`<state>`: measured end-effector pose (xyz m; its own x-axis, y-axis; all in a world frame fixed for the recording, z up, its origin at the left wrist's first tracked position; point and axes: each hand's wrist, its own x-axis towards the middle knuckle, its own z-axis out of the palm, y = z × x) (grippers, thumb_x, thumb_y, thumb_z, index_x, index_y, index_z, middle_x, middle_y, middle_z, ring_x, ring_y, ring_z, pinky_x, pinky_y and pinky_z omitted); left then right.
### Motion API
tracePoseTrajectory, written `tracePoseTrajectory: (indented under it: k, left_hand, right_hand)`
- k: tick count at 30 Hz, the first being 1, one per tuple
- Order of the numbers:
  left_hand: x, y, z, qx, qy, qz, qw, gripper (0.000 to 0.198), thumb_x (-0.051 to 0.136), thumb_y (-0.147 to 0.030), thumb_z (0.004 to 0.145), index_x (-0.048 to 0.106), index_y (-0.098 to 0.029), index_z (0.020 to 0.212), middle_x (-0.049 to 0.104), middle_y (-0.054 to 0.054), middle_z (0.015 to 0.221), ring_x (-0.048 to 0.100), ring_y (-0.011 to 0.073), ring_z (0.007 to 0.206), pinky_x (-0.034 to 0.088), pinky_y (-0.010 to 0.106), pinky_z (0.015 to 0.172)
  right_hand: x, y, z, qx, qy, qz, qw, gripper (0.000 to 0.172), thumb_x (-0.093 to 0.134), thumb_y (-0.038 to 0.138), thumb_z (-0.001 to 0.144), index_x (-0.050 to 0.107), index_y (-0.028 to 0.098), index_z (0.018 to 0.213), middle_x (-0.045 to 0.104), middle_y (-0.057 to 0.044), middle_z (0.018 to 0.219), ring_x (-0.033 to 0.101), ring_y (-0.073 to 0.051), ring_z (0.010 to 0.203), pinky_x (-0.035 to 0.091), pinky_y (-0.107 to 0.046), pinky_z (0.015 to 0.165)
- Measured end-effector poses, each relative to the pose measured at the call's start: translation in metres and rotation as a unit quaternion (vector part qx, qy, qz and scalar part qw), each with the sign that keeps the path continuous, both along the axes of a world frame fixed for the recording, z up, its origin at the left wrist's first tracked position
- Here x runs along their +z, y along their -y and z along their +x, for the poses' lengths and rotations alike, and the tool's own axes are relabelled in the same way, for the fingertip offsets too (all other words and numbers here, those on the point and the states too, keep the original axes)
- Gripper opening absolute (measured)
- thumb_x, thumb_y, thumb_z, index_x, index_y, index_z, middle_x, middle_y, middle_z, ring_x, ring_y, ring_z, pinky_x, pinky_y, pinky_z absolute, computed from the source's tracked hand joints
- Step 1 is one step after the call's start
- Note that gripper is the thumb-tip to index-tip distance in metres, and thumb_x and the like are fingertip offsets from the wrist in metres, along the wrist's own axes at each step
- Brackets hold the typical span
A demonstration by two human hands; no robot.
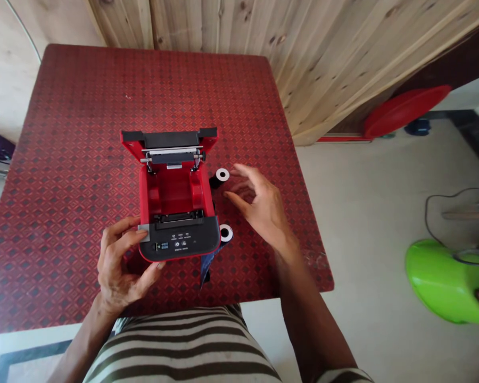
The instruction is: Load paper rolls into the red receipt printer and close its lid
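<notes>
As I follow from afar, the left hand [122, 260] grips the front corner of the open red receipt printer [175, 186], while the right hand [259, 205] hovers open just beside a black roll [219, 178].

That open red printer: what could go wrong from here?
The right hand is open close to a loose roll, so a careless brush might send it rolling across the table. The left hand holds the printer by its front corner; a sudden tug could shift it, and the raised lid might then swing. A dark strip pokes out under the front and could get creased.
</notes>
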<state>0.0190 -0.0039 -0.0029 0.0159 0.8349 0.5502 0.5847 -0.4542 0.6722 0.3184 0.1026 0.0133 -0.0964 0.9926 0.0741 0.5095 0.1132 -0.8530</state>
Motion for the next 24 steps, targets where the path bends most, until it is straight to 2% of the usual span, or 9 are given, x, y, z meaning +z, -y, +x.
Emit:
tracePoseTrajectory:
  k: [2, 4, 7, 9, 14, 17, 20, 22, 24]
  left_hand:
    - [0.000, -0.001, 0.000, -0.001, -0.005, 0.011, 1.000, 0.059, 0.083, -0.032, 0.083, 0.062, -0.031, 0.138, 0.067, 0.009, 0.127, 0.067, 0.0301, 0.116, 0.059, 0.049, 0.090]
    - [0.000, -0.002, -0.001, -0.005, -0.006, 0.017, 1.000, 0.060, 0.085, -0.031, 0.081, 0.063, -0.029, 0.137, 0.067, 0.010, 0.129, 0.067, 0.0296, 0.116, 0.059, 0.048, 0.090]
    - [0.000, -0.003, -0.002, -0.014, -0.002, 0.015, 1.000, 0.059, 0.086, -0.028, 0.080, 0.063, -0.025, 0.134, 0.066, 0.011, 0.130, 0.066, 0.0294, 0.118, 0.057, 0.047, 0.093]
    - [0.000, -0.003, -0.002, -0.014, -0.004, 0.015, 1.000, 0.057, 0.086, -0.029, 0.080, 0.064, -0.025, 0.132, 0.067, 0.010, 0.125, 0.066, 0.0296, 0.119, 0.057, 0.048, 0.095]
    - [0.000, -0.003, -0.001, -0.006, -0.016, 0.020, 1.000, 0.055, 0.083, -0.035, 0.084, 0.061, -0.030, 0.134, 0.068, 0.008, 0.119, 0.067, 0.0292, 0.117, 0.060, 0.049, 0.092]
    - [0.002, -0.003, 0.001, -0.008, -0.016, 0.013, 1.000, 0.056, 0.082, -0.036, 0.085, 0.060, -0.029, 0.136, 0.066, 0.009, 0.128, 0.067, 0.0277, 0.116, 0.063, 0.045, 0.086]
    - [0.004, -0.002, 0.001, -0.014, -0.020, 0.012, 1.000, 0.056, 0.083, -0.034, 0.085, 0.060, -0.026, 0.135, 0.066, 0.011, 0.131, 0.068, 0.0269, 0.116, 0.063, 0.042, 0.088]
    - [0.005, -0.002, 0.001, -0.018, -0.021, 0.017, 0.999, 0.056, 0.083, -0.032, 0.086, 0.060, -0.024, 0.135, 0.065, 0.012, 0.132, 0.068, 0.0270, 0.117, 0.063, 0.043, 0.091]
    - [0.005, -0.001, 0.001, -0.024, -0.022, 0.021, 0.999, 0.054, 0.082, -0.030, 0.087, 0.060, -0.021, 0.135, 0.065, 0.014, 0.131, 0.067, 0.0271, 0.117, 0.062, 0.042, 0.093]
  right_hand:
    - [0.008, 0.020, 0.013, 0.005, 0.030, -0.006, 1.000, 0.034, 0.072, 0.024, 0.091, 0.071, 0.025, 0.126, 0.078, -0.007, 0.117, 0.075, -0.021, 0.087, 0.061, -0.038, 0.078]
    - [0.013, 0.042, 0.023, 0.052, 0.051, -0.039, 0.997, 0.024, 0.074, 0.023, 0.092, 0.075, 0.025, 0.115, 0.079, -0.004, 0.104, 0.075, -0.021, 0.088, 0.061, -0.037, 0.079]
    - [0.010, 0.068, 0.021, 0.088, 0.044, -0.061, 0.993, 0.038, 0.081, 0.024, 0.088, 0.073, 0.025, 0.125, 0.079, -0.006, 0.115, 0.076, -0.023, 0.097, 0.062, -0.040, 0.086]
    - [0.003, 0.077, 0.010, 0.073, 0.026, -0.038, 0.996, 0.041, 0.080, 0.024, 0.089, 0.071, 0.025, 0.129, 0.078, -0.008, 0.123, 0.075, -0.024, 0.105, 0.061, -0.043, 0.093]
    - [-0.005, 0.078, -0.006, 0.075, -0.010, -0.019, 0.997, 0.020, 0.075, 0.026, 0.095, 0.074, 0.025, 0.115, 0.080, -0.007, 0.114, 0.074, -0.024, 0.105, 0.059, -0.043, 0.095]
    - [0.021, 0.073, 0.004, 0.086, -0.036, -0.038, 0.995, 0.024, 0.073, 0.027, 0.096, 0.070, 0.027, 0.120, 0.078, -0.005, 0.114, 0.075, -0.023, 0.103, 0.060, -0.040, 0.093]
    - [0.064, 0.060, 0.005, 0.124, -0.037, 0.007, 0.992, 0.029, 0.069, 0.025, 0.099, 0.066, 0.029, 0.128, 0.075, -0.005, 0.121, 0.074, -0.023, 0.107, 0.060, -0.039, 0.093]
    - [0.089, 0.047, -0.009, 0.171, 0.048, 0.067, 0.982, 0.028, 0.068, 0.022, 0.100, 0.066, 0.026, 0.127, 0.074, -0.005, 0.118, 0.072, -0.023, 0.105, 0.059, -0.039, 0.093]
    - [0.102, 0.033, -0.032, 0.214, 0.144, 0.145, 0.955, 0.028, 0.065, 0.018, 0.102, 0.065, 0.019, 0.129, 0.074, -0.009, 0.119, 0.070, -0.025, 0.109, 0.057, -0.041, 0.097]
